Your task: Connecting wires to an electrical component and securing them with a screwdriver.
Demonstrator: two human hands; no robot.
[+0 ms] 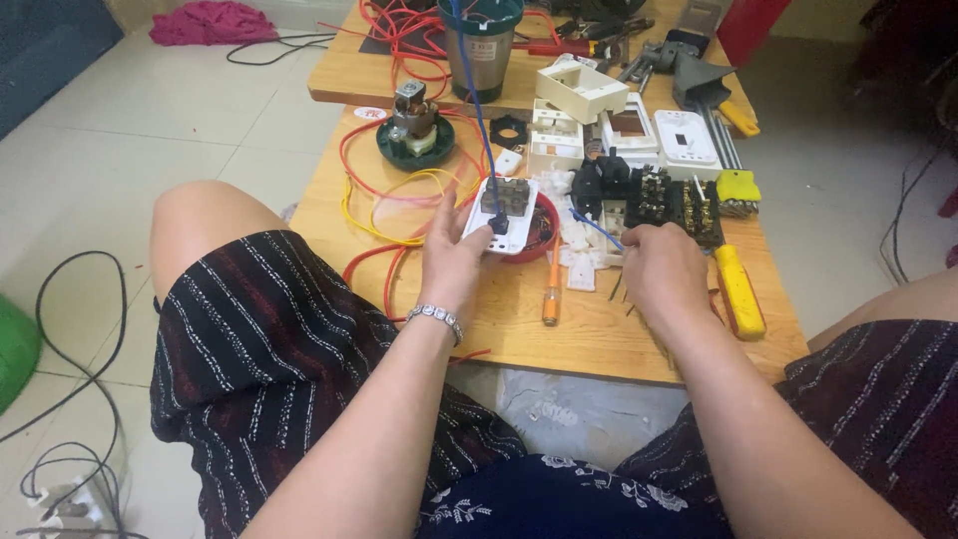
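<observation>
My left hand [451,255] holds a white switch plate [502,215] upright over a low wooden table [599,334], thumb and fingers on its lower left edge. A dark module sits in the plate and a blue wire [479,100] runs up from it. My right hand [667,274] rests on the table to the right, its fingers curled down among small white plastic parts [584,250], beside a short blue wire [599,232]. Whether it grips anything is hidden. An orange-handled screwdriver [550,294] lies between the hands.
Black switch modules [654,195] and white socket plates [659,135] lie behind my right hand. A yellow-handled tool [740,289] lies at the right edge. Red and yellow wires [384,200], a small motor [414,125] and a metal cup [479,50] stand at the left and back.
</observation>
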